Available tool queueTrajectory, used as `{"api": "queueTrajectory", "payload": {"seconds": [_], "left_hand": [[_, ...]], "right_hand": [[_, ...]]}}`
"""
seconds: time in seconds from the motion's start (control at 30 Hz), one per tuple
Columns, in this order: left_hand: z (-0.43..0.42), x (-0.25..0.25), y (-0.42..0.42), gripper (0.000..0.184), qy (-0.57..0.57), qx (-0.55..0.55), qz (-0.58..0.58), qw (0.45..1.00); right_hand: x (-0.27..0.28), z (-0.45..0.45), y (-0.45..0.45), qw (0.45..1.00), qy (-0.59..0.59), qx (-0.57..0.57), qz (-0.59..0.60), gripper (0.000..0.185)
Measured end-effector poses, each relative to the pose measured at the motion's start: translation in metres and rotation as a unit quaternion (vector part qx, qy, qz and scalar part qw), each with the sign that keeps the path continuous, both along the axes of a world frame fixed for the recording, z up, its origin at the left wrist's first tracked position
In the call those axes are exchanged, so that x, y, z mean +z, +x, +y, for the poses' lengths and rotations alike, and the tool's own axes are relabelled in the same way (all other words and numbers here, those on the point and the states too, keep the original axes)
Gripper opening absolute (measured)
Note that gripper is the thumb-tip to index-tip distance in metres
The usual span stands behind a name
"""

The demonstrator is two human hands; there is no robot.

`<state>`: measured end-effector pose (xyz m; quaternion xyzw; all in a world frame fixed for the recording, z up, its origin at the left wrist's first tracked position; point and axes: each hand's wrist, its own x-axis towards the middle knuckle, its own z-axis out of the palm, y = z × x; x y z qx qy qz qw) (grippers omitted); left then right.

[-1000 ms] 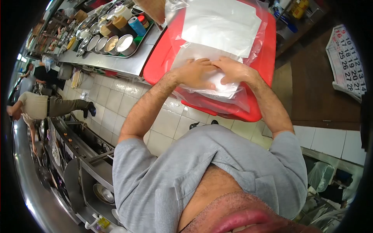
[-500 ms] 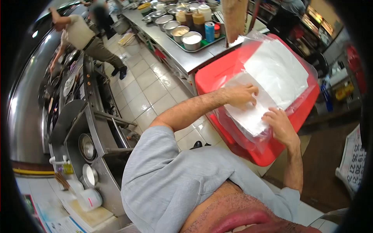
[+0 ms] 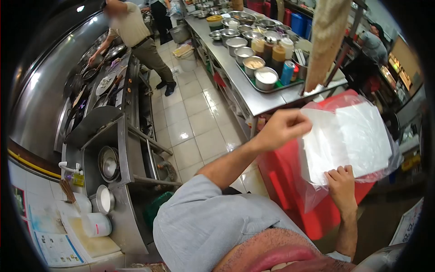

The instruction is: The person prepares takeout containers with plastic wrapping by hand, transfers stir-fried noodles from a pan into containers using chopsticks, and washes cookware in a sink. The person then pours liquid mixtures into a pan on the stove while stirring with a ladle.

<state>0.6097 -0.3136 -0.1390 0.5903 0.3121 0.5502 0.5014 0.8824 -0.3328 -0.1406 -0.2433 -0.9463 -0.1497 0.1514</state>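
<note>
A stack of white sheets [image 3: 364, 138] lies in a clear plastic bag [image 3: 310, 197] on top of a red plastic bin [image 3: 285, 177]. At the stack's upper left corner is my left hand [image 3: 285, 129], raised, its fingers curled together. Whether a bit of plastic or paper is pinched in it cannot be made out. My right hand [image 3: 342, 183] grips the near edge of the stack, fingers bent over the top sheets. The left part of the white surface looks folded or creased along a line down the middle.
Beyond the bin stands a steel counter [image 3: 267, 105] with metal bowls, sauce bottles and a blue can [image 3: 287, 72]. A wooden post [image 3: 328, 43] rises at its corner. A stove with pans [image 3: 106, 84] is on the left, with a person [image 3: 138, 34] working there.
My left hand has lifted off the middle of the sheets to their upper left corner. My right hand stays at the near edge. The view has shifted, showing more of the counter.
</note>
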Motion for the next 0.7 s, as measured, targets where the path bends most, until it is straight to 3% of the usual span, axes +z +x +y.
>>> {"api": "queueTrajectory", "payload": {"seconds": [0.1, 0.2, 0.27, 0.4, 0.7], "left_hand": [[-0.014, -0.034, -0.053, 0.032, -0.038, 0.017, 0.068, 0.997], [0.005, -0.073, -0.103, 0.050, -0.070, 0.022, 0.045, 0.996], [0.017, -0.071, -0.140, 0.060, -0.210, -0.018, -0.085, 0.974], [0.037, -0.062, -0.221, 0.064, -0.219, -0.049, -0.193, 0.955], [0.106, -0.089, -0.381, 0.071, -0.219, 0.179, -0.285, 0.916]], "right_hand": [[0.018, 0.017, -0.054, 0.999, 0.011, -0.022, -0.024, 0.009], [0.024, 0.035, -0.125, 0.998, 0.016, -0.036, -0.052, 0.002], [0.026, 0.051, -0.180, 0.997, 0.021, -0.042, -0.065, 0.006], [0.024, 0.091, -0.276, 0.995, 0.008, 0.038, -0.087, 0.003], [-0.006, 0.204, -0.489, 0.978, 0.032, 0.155, -0.133, 0.006]]}}
